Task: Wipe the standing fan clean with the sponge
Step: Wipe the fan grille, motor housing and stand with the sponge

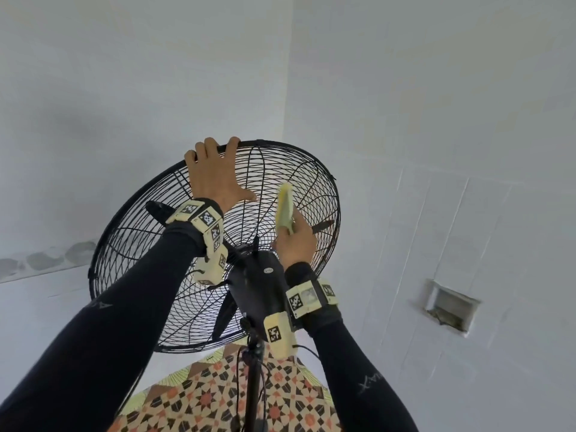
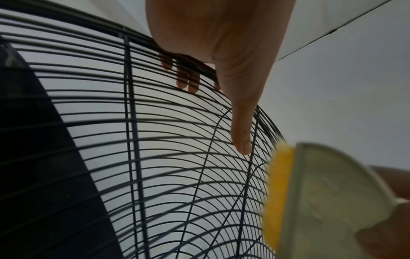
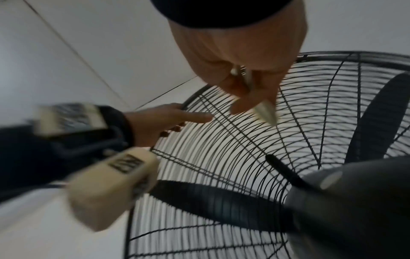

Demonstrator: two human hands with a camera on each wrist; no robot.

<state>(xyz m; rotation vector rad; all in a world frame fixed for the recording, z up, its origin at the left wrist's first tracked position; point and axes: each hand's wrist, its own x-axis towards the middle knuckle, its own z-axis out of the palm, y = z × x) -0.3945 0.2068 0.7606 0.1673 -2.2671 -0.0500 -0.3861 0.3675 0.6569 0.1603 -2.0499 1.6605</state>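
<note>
Above, the left hand (image 1: pixel 215 176) grips the top rim of the standing fan (image 1: pixel 215 244), its fingers (image 2: pixel 188 82) curled over the black wire guard and the thumb lying along the wires. Beside it, the right hand (image 1: pixel 296 241) pinches the sponge (image 1: pixel 285 207) upright against the guard's rear face, near the motor housing (image 1: pixel 261 288).

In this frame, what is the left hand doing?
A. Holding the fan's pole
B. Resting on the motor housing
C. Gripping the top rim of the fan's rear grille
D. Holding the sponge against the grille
C: the left hand has its fingers hooked over the top rim of the fan grille, while the sponge is in the right hand.
</note>
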